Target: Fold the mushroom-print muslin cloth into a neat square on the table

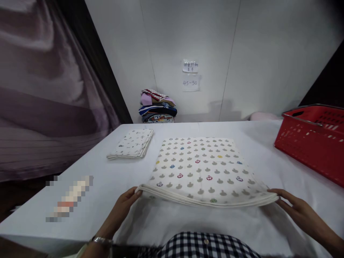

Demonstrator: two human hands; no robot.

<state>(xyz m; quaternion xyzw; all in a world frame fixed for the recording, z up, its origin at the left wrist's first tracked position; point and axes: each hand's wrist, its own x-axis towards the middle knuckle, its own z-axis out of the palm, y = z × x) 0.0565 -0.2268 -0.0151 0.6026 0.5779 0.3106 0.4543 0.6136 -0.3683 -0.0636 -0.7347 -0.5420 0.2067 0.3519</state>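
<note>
A folded patterned cloth [202, 168], cream with small grey and coloured motifs, lies flat in the middle of the white table [88, 186], its layered near edge facing the person. The left hand [124, 204] pinches the near left corner of that cloth, thumb on top and fingers tucked beneath the layers. The right hand [292, 206] rests at the near right corner with fingers stretched flat along the edge, touching it; whether it actually grips the fabric cannot be told.

Beyond the cloth and to its left lies a smaller folded white cloth [132, 144], well apart from it. Farther back, against the wall behind the cloth, stands a stack of folded coloured garments [157, 106]. Two paper notes [190, 75] are stuck to the wall above and behind the cloth. To the cloth's right, near the table's edge, sits a red plastic basket [311, 143], apart from the cloth. A pale pink item [262, 116] lies behind the basket by the wall. Nothing lies on the cloth or between it and the hands.
</note>
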